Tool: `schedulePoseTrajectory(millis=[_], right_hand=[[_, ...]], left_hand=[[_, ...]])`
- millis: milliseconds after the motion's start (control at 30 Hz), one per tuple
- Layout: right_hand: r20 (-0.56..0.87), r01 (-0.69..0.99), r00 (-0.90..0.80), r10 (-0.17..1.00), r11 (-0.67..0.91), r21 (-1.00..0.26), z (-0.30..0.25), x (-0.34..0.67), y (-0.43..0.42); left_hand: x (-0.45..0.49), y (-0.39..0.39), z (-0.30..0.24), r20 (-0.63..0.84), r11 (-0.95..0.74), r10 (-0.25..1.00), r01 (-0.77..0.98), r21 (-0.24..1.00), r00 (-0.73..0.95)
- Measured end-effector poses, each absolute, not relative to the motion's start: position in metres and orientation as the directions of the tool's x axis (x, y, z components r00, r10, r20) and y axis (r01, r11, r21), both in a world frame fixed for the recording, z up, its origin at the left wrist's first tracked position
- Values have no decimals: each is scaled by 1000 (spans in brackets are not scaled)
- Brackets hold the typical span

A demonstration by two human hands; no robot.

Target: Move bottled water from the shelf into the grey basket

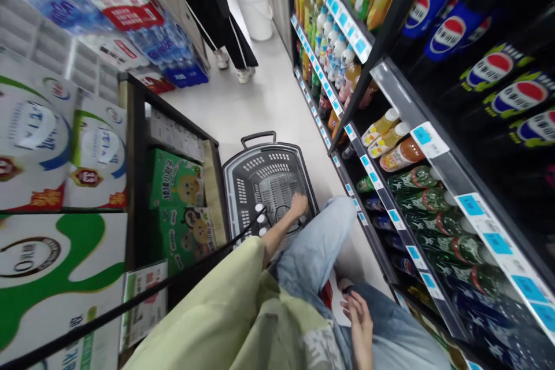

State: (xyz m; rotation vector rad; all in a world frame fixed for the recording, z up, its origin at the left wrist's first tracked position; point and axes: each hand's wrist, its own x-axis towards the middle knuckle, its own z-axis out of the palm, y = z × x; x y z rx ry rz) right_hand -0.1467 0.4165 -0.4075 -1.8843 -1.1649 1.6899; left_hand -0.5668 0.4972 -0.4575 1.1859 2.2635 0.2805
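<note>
Below me on the floor stands a dark grey plastic shopping basket (237, 185) with a black handle (259, 137) at its far end. My left hand (299, 205) reaches over the inside of the basket, its fingers closed; what they hold, if anything, is hidden. Beside my left forearm, several white-capped bottles (260, 218) stand along the basket's left side, partly covered by my sleeve. My right hand (359, 318) hangs beside my bent knee, fingers loosely curled and apart, with nothing visible in it. Near its fingertips shows a white surface (340, 306) that I cannot identify.
On the right, shelves hold green glass bottles (416, 176), juice bottles (401, 154) and cola bottles (448, 32). Boxed cartons (97, 150) and green boxes (177, 179) fill the left shelf. Farther off are a white bucket (251, 6), wrapped bottled water (165, 43) and a person's legs (236, 29).
</note>
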Motion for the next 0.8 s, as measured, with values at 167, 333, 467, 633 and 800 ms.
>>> schedulePoseTrajectory(millis=[167, 333, 467, 633, 800], right_hand=[[-615, 234, -92, 783, -583, -778, -424, -154, 416], [-531, 130, -112, 840, -518, -846, -422, -169, 425], [-403, 37, -39, 914, -401, -915, -398, -173, 434], [-275, -82, 137, 952, -265, -961, -353, -159, 458], [-108, -121, 284, 953, -76, -990, -297, -131, 493]], left_hand=[[-521, 470, -398, -99, 442, 887, 763, 471, -451], [-444, 450, -395, 45, 258, 954, 891, 375, -295], [-437, 468, -398, 27, 269, 960, 941, 208, -280], [-459, 502, -388, 35, 197, 979, 979, 49, -199], [-471, 509, -393, 113, 144, 984, 988, -55, -137]])
